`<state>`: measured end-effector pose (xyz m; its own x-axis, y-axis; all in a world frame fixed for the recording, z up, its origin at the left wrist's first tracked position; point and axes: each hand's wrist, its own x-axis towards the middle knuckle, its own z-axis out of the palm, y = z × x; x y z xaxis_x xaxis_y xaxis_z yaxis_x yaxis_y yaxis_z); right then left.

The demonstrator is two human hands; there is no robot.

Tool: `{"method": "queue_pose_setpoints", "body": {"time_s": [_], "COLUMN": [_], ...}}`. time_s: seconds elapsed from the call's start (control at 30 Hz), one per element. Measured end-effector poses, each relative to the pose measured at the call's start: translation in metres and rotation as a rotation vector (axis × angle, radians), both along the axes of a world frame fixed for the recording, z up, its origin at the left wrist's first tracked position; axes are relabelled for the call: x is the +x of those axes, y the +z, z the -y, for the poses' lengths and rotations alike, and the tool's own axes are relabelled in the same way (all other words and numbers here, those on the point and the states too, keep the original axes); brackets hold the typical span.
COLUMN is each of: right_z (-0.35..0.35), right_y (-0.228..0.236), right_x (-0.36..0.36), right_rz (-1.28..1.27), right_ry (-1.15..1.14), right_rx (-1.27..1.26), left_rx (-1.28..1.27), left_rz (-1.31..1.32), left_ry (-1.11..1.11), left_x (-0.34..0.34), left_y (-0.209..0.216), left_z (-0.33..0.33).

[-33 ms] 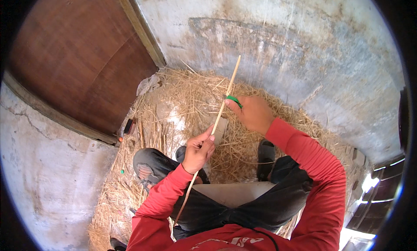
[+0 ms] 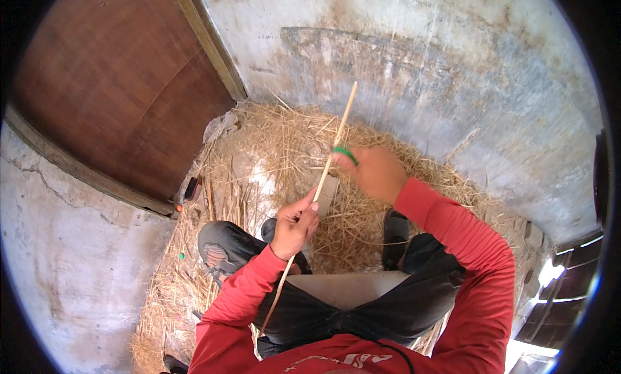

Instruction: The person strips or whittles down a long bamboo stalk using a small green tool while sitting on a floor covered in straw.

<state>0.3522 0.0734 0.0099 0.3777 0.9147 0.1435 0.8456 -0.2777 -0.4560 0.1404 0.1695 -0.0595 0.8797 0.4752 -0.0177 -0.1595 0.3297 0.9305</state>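
Note:
A long, thin, pale stick point(image 2: 347, 112) slants up and away from my lap, its lower part darker and brownish. My left hand point(image 2: 296, 226) is closed around it near the middle, thumb on top. Farther up, my right hand point(image 2: 376, 172) is closed on a small green tool point(image 2: 345, 155), which rests against the stick. Motion blurs the right hand, and most of the tool is hidden in its fingers, so its exact kind does not show.
Loose straw and shavings point(image 2: 284, 135) cover the floor between my legs and the grey wall point(image 2: 414, 70). A brown door panel point(image 2: 116, 96) stands at the far left. A pale seat point(image 2: 346, 288) lies between my thighs. A crumpled cloth point(image 2: 221, 126) lies by the door frame.
My right hand has moved a short way down the stick toward my left hand, with the green tool still in it. The left hand has hardly moved.

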Motion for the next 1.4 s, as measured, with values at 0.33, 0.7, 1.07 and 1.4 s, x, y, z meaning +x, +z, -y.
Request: {"method": "queue_pose_setpoints", "body": {"time_s": [0.33, 0.7, 1.07, 1.4], "right_z": [0.004, 0.005, 0.024, 0.015], "right_y": [0.003, -0.002, 0.005, -0.009], "right_x": [0.057, 0.136, 0.029, -0.013], "right_rz": [0.112, 0.008, -0.086, 0.040], "right_ry": [-0.221, -0.563, -0.109, 0.011], "right_rx": [0.036, 0.133, 0.209, 0.019], "left_rx": [0.056, 0.141, -0.127, -0.207], "left_rz": [-0.034, -0.041, 0.036, -0.029], "left_ry": [-0.077, -0.137, -0.090, -0.108], "left_x": [-0.011, -0.003, -0.007, -0.004], "left_y": [-0.009, 0.000, -0.009, 0.003], "left_z": [0.003, 0.007, -0.001, -0.001]}}
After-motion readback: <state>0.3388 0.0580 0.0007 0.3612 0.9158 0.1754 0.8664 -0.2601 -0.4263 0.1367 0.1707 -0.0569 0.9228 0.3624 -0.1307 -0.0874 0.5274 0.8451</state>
